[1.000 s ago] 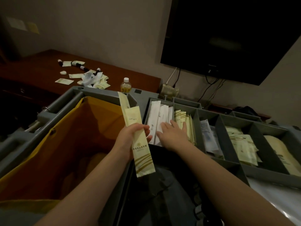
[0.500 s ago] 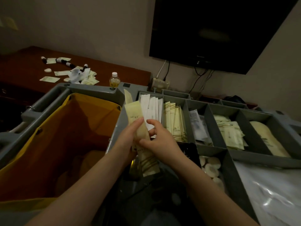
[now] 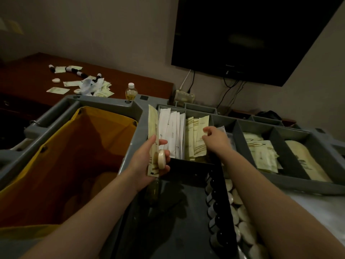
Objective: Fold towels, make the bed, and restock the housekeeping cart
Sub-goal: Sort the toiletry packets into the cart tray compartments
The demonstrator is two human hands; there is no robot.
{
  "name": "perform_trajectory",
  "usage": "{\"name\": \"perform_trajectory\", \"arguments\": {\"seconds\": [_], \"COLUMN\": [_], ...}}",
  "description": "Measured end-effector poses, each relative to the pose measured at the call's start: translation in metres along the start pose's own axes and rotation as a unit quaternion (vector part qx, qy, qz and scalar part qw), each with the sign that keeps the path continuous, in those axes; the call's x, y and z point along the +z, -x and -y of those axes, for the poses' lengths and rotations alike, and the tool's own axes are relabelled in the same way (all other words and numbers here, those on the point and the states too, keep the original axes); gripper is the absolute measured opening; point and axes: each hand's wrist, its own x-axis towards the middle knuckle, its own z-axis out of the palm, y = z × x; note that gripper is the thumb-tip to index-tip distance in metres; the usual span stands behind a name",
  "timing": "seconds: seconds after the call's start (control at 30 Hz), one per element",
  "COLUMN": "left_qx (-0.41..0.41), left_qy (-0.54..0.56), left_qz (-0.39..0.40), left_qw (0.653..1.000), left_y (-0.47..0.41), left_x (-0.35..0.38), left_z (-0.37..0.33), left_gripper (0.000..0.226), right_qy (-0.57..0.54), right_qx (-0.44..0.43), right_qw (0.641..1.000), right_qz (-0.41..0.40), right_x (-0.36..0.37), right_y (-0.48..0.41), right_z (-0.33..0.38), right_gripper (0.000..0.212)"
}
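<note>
- Gripped in left hand [image 3: 147, 163]: long cream sachet [image 3: 153, 124] and round soap [image 3: 162, 159], fingers curled round both, over housekeeping cart [image 3: 137, 120] rim.
- Right hand [image 3: 216, 141] above cart's second compartment, fingers curled at cream packets [image 3: 194, 141]; grip unclear.
- Yellow laundry bag [image 3: 74, 146] hanging at cart's left side.

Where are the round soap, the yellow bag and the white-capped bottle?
round soap [image 3: 162, 159]: head view, middle of its flat face.
yellow bag [image 3: 97, 146]: head view, bare inner wall.
white-capped bottle [image 3: 131, 92]: head view, its clear body.
</note>
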Motion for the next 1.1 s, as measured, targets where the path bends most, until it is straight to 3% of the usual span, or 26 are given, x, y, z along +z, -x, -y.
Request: {"name": "perform_trajectory", "arguments": {"seconds": [0.1,0.2,0.33,0.43,0.53,0.63,0.73,0.83,0.9,1.0,1.1], "left_qx": [0.006,0.013,0.01,0.009,0.019,0.032,0.042,0.046,0.033,-0.006,-0.037], "left_qy": [-0.004,-0.001,0.006,0.015,0.007,-0.026,-0.061,-0.077,-0.053,-0.038,-0.071], "left_qz": [0.002,0.001,-0.001,-0.003,0.011,0.036,0.074,0.094,0.097,0.109,0.123], "left_qw": [1.0,1.0,1.0,1.0,1.0,0.999,0.995,0.991,0.993,0.993,0.989], "left_y": [-0.001,-0.001,0.0,0.0,0.002,0.006,0.009,0.013,0.017,0.018,0.018], "left_x": [-0.001,0.0,0.001,0.002,0.006,0.011,0.015,0.02,0.025,0.032,0.035], "left_z": [0.001,0.0,0.0,0.0,0.002,0.007,0.015,0.021,0.023,0.03,0.041], "left_gripper": [0.042,0.045,0.045,0.044,0.044,0.043,0.046,0.036,0.033,0.029,0.029], "right_qy": [0.096,0.224,0.296,0.177,-0.001,-0.014,-0.002,-0.05,-0.15,-0.265,-0.364], "right_qx": [-0.036,-0.116,-0.081,-0.135,-0.219,-0.254,-0.256,-0.224,-0.154,-0.073,-0.027], "right_qw": [0.995,0.967,0.952,0.975,0.975,0.963,0.965,0.973,0.975,0.96,0.931], "right_qz": [0.0,-0.035,0.022,-0.007,0.04,0.091,0.064,0.036,0.057,0.051,-0.027], "right_x": [0.005,0.011,0.015,0.016,0.013,0.004,0.005,0.008,0.001,-0.018,-0.047], "right_y": [-0.004,0.004,0.015,0.042,0.087,0.115,0.128,0.136,0.138,0.143,0.152], "right_z": [0.002,0.004,0.012,0.025,0.041,0.047,0.037,0.02,0.007,-0.017,-0.049], "right_gripper": [0.047,0.039,0.035,0.032,0.026,0.03,0.028,0.019,0.014,0.015,0.016]}}
